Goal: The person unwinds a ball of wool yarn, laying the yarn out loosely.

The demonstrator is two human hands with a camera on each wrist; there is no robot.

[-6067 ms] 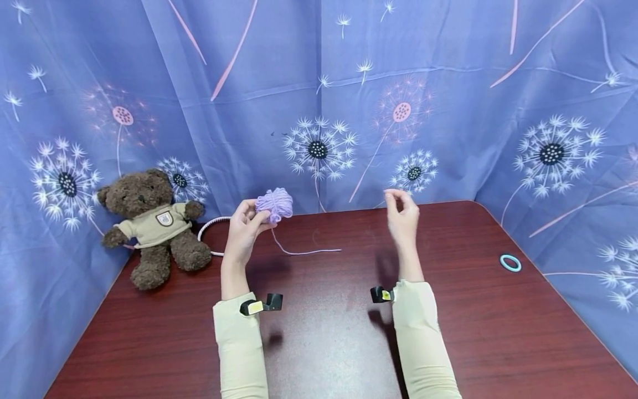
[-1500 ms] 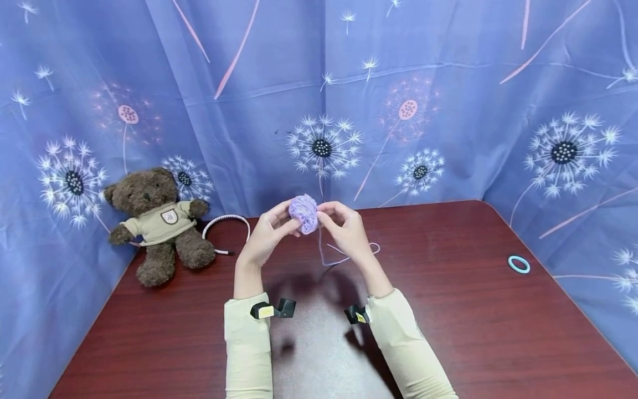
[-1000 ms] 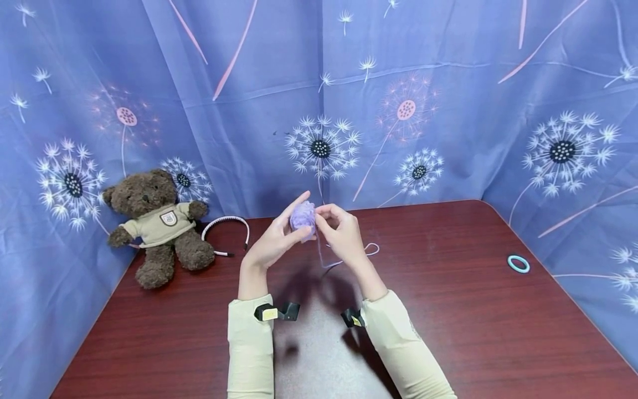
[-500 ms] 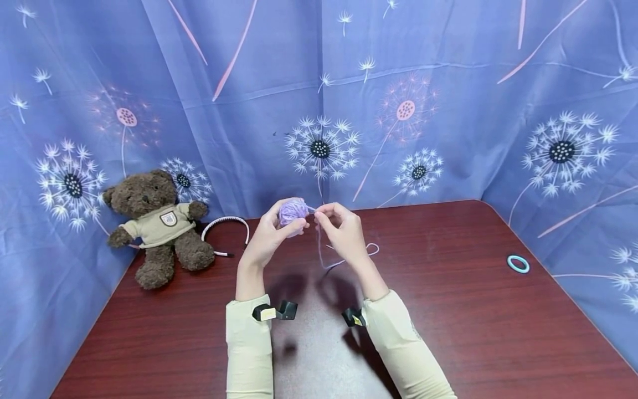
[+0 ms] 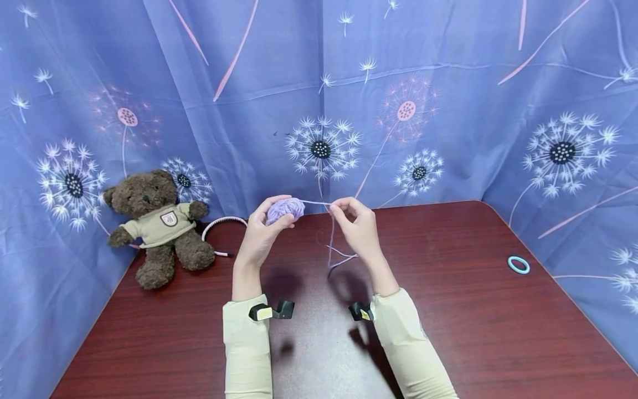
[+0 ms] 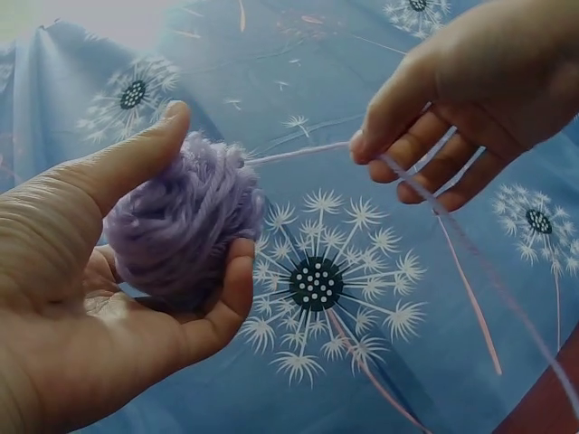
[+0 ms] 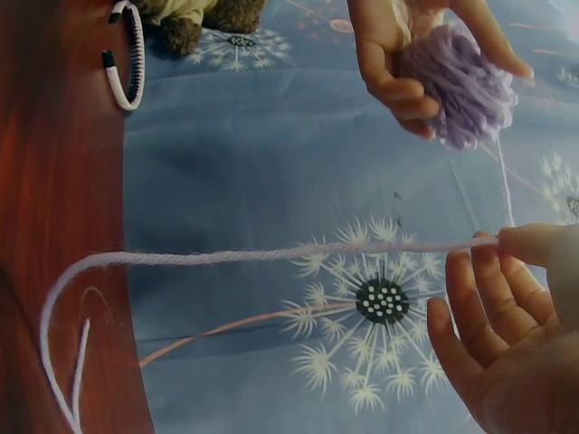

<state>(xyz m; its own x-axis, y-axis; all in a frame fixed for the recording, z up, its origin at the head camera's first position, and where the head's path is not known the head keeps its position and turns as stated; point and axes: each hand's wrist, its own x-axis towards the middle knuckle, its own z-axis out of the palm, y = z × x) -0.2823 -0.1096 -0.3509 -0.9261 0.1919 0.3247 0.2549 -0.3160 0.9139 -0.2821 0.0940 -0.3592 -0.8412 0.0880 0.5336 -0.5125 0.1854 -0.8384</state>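
Note:
A ball of lilac yarn [image 5: 286, 210] is held up over the back of the table by my left hand [image 5: 260, 233]. In the left wrist view its thumb and fingers curl round the ball [image 6: 185, 221]. Thumb and forefinger of my right hand [image 5: 360, 230] pinch the yarn strand [image 5: 315, 203], which runs taut from the ball. Past the pinch, the loose tail [image 7: 226, 256] drops to the table and bends back there. The other right fingers [image 6: 452, 167] are loosely bent and hold nothing.
A brown teddy bear [image 5: 154, 227] in a beige top sits at the back left. Beside it lies a white headband [image 5: 219, 219]. A turquoise ring [image 5: 518, 264] is near the right edge of the dark red table [image 5: 473, 321]. A blue patterned curtain [image 5: 239, 138] hangs behind.
Six seconds ago the hands were far apart, the right without yarn. They came together at the ball; since then the right hand has drawn a strand out rightward while the left moved slightly left.

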